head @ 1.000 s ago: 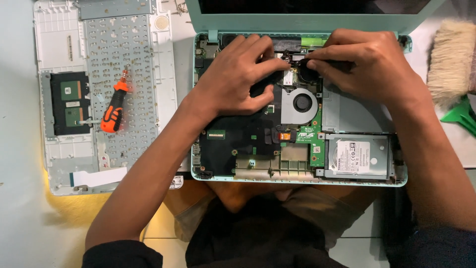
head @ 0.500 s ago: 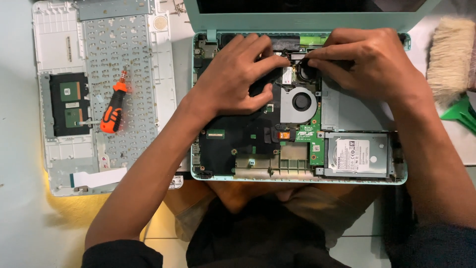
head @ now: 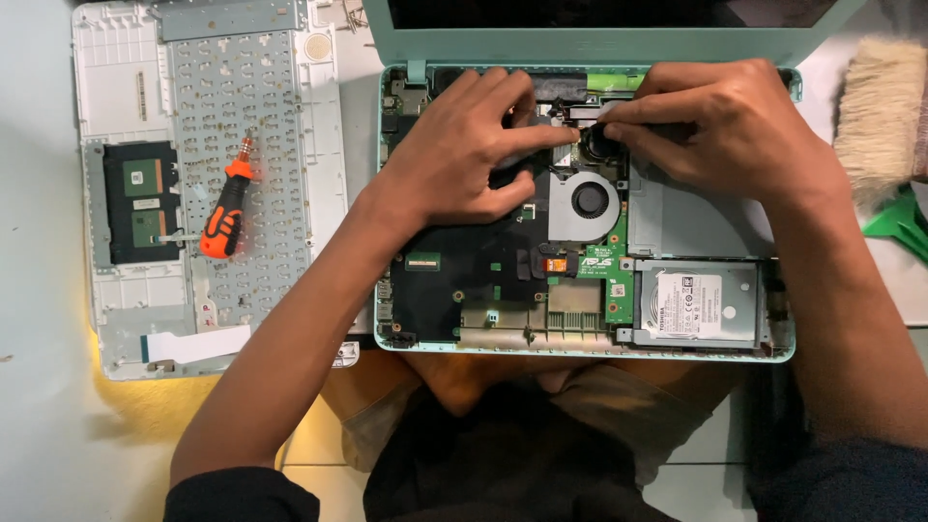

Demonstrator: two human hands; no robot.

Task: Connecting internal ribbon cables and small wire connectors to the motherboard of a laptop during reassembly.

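An opened mint-green laptop base (head: 783, 353) lies in front of me with its dark mainboard (head: 464, 280), round cooling fan (head: 590, 201) and silver hard drive (head: 696, 304) exposed. My left hand (head: 464, 155) rests flat on the board's upper left, its index finger stretched toward a small part just above the fan. My right hand (head: 720, 121) comes from the right, and its fingertips pinch at the same spot near the hinge (head: 580, 121). What the fingers grip is hidden under them.
The removed white keyboard cover (head: 208, 184) lies upside down at the left, with an orange-and-black screwdriver (head: 225, 208) on it. A bristle brush (head: 882, 111) and a green plastic piece (head: 904, 224) sit at the right edge. The laptop's lid (head: 609, 43) stands open behind.
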